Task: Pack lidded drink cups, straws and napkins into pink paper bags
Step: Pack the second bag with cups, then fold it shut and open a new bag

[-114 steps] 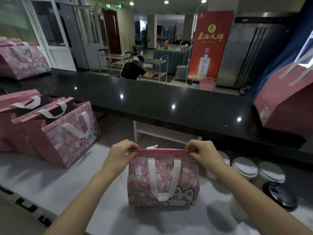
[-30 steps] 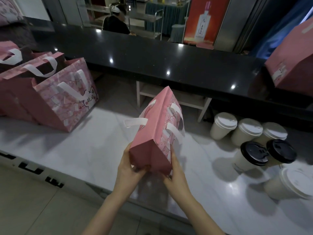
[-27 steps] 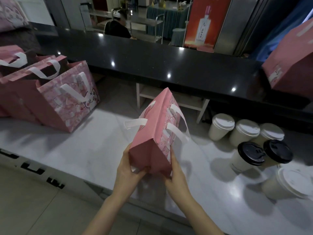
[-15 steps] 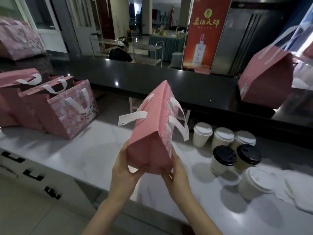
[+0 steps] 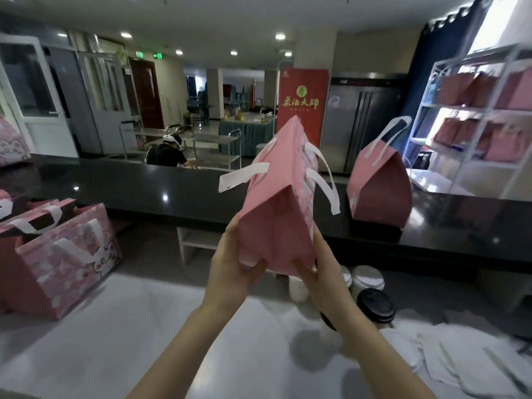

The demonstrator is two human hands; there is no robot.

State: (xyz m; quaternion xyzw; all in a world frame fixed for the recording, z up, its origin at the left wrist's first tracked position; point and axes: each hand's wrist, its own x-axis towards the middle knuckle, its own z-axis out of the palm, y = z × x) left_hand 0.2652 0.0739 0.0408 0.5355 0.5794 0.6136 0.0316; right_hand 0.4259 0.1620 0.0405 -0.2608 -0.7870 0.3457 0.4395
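Observation:
A closed pink paper bag (image 5: 277,217) with white handles is lifted above the white counter (image 5: 144,341), its narrow side toward me. My left hand (image 5: 230,266) grips its lower left edge, thumb curled under the base. My right hand (image 5: 322,272) grips the lower right edge the same way. Below and behind my right arm stand lidded cups: a black-lidded one (image 5: 375,308) and white-lidded ones (image 5: 368,280), partly hidden. White napkins (image 5: 460,358) lie at the right on the counter.
More pink bags (image 5: 66,254) stand at the left on the counter. Another pink bag (image 5: 380,191) sits on the raised black ledge (image 5: 144,185). A white shelf rack (image 5: 486,125) with pink bags stands at far right. A person sits beyond the ledge.
The bag, earlier upright on the counter with both hands at its top, is now held by its base and has risen higher. My view has tilted up.

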